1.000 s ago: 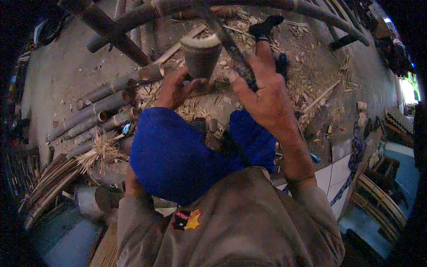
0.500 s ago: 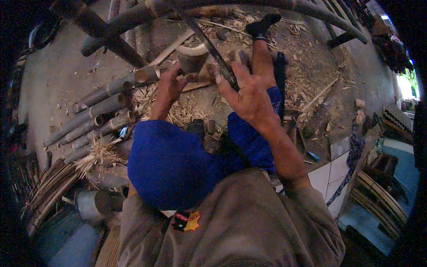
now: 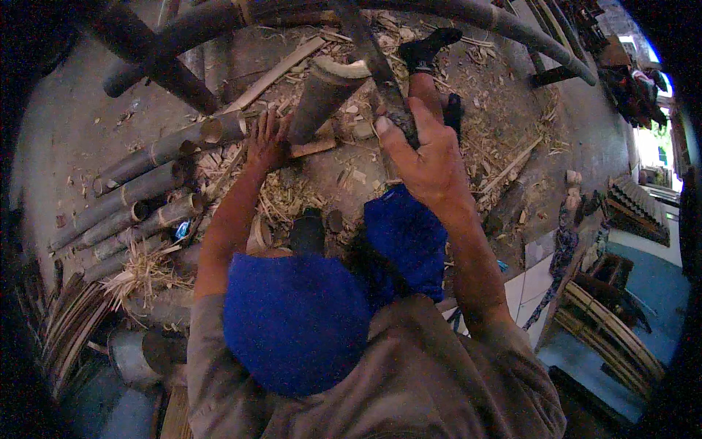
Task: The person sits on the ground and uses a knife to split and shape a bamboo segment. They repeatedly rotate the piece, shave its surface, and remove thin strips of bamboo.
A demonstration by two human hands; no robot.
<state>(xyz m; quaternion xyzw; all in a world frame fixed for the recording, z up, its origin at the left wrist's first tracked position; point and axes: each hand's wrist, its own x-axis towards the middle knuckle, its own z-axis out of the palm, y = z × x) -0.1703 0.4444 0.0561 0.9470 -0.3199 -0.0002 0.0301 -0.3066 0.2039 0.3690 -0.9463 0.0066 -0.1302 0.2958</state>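
My right hand (image 3: 424,150) is wrapped around the handle end of a long dark-bladed machete (image 3: 369,55), whose blade points away and slightly left. My left hand (image 3: 268,141) is open, its fingers stretched forward beside the lower end of a short, thick bamboo section (image 3: 322,99). That section leans with its pale cut rim toward the far side, next to the blade. A flat piece of pale wood (image 3: 313,148) lies by its lower end. Whether the left fingers touch the section is hard to tell.
Several cut bamboo poles (image 3: 150,179) lie at the left, near a bundle of pale shavings (image 3: 142,274). Wood chips (image 3: 347,175) cover the ground. A thick bamboo rail (image 3: 482,11) crosses the far side. Curved strips (image 3: 614,329) lie at the right. My outstretched foot (image 3: 428,47) is ahead.
My left hand has gone from half curled at the bamboo section to spread fingers beside it. The section leans more to the right. My right hand, still gripping the machete, has shifted slightly right.
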